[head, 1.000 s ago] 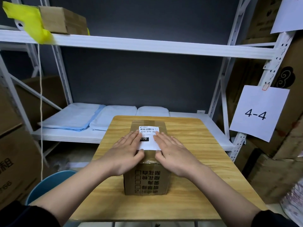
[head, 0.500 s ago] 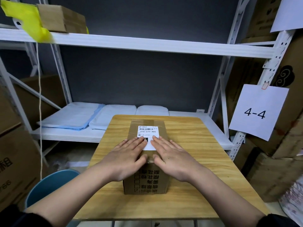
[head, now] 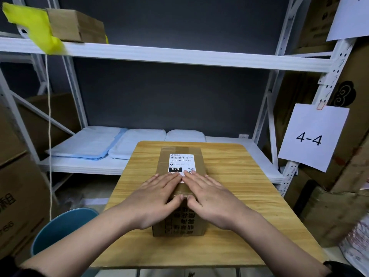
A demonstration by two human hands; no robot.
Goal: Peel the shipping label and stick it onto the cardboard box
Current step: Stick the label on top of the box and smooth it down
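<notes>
A taped brown cardboard box (head: 199, 162) stands in the middle of a wooden table (head: 235, 176). A white shipping label (head: 181, 161) with a barcode and "070" lies flat on the box's top. My left hand (head: 157, 198) and my right hand (head: 209, 198) rest palm down, side by side, on the near half of the box top. Their fingers are flat and spread, and the fingertips cover the label's near edge. Neither hand holds anything. The near part of the box top is hidden under both hands.
White metal shelving (head: 179, 56) stands behind the table, with folded pale blue pads (head: 87, 142) on its lower shelf. A small box (head: 77, 27) and yellow tape (head: 38, 29) sit on the upper shelf. A blue bin (head: 60, 228) is at lower left. Stacked cartons and a "4-4" sign (head: 311, 136) are at right.
Both hands have slid toward me along the box top, uncovering most of the label. They stay flat and pressed on the box.
</notes>
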